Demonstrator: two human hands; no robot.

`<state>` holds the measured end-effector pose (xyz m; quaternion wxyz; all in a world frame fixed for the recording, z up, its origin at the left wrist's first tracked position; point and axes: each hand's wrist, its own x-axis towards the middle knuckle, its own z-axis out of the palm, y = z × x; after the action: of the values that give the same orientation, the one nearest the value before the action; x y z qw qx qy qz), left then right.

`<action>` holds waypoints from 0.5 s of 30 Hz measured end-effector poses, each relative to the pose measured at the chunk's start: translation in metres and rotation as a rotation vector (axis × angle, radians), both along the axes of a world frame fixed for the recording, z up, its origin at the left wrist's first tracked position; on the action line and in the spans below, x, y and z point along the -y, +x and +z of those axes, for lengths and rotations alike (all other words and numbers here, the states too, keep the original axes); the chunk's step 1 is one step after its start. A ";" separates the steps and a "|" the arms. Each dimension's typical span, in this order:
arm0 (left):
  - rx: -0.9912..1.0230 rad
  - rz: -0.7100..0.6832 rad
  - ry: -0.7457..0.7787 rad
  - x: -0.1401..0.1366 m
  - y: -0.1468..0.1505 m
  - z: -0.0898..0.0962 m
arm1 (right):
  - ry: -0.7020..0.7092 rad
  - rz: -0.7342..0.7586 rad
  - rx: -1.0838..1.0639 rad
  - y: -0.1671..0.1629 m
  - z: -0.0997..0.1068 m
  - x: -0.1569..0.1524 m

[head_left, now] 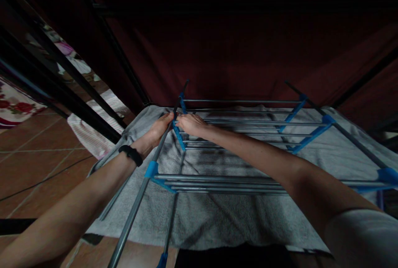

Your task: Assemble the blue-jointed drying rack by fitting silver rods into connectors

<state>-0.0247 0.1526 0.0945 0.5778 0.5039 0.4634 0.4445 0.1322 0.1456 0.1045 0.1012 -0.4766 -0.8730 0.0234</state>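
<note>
A metal drying rack [236,179] with blue plastic joints stands in front of me over a grey cloth [217,218]. My left hand [160,127] is closed on the rack's left upright pole, near a far blue joint, and a black band circles that wrist. Right beside it, my right hand [191,124] reaches across from the right, fingers closed at the same joint of the rack. The fingertips of both hands are partly hidden behind the pole and the joint. Lower on the same pole sits another blue joint [151,169], with several crossbars running right from it.
Behind the rack hangs a dark red fabric [230,60]. Black metal bars [83,89] slant along the left. Brown floor tiles [37,152] show there, with a striped cloth [90,131], a thin cable [52,176] and a flowered cloth [18,106].
</note>
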 end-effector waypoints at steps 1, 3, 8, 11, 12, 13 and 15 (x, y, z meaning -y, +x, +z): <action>-0.001 0.002 -0.002 0.001 0.000 0.001 | 0.005 -0.013 -0.002 0.001 0.000 0.002; -0.013 0.001 0.005 0.003 0.001 0.002 | 0.015 -0.049 -0.015 0.005 0.000 0.008; -0.022 -0.018 0.033 0.005 0.002 0.001 | 0.063 -0.108 -0.006 0.028 -0.005 0.025; -0.033 -0.028 0.049 0.004 0.002 0.002 | 0.063 -0.076 0.009 0.039 -0.007 0.028; -0.046 -0.038 0.058 0.004 0.002 0.003 | 0.062 -0.065 0.005 0.041 -0.007 0.028; -0.060 -0.047 0.065 0.004 0.002 0.003 | 0.062 -0.058 0.000 0.041 -0.007 0.027; -0.082 -0.058 0.080 0.004 0.002 0.005 | 0.068 -0.053 -0.007 0.041 -0.008 0.025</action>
<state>-0.0232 0.1485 0.1000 0.5504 0.5577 0.4537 0.4245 0.1734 0.1209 0.0963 0.1210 -0.4955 -0.8601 -0.0075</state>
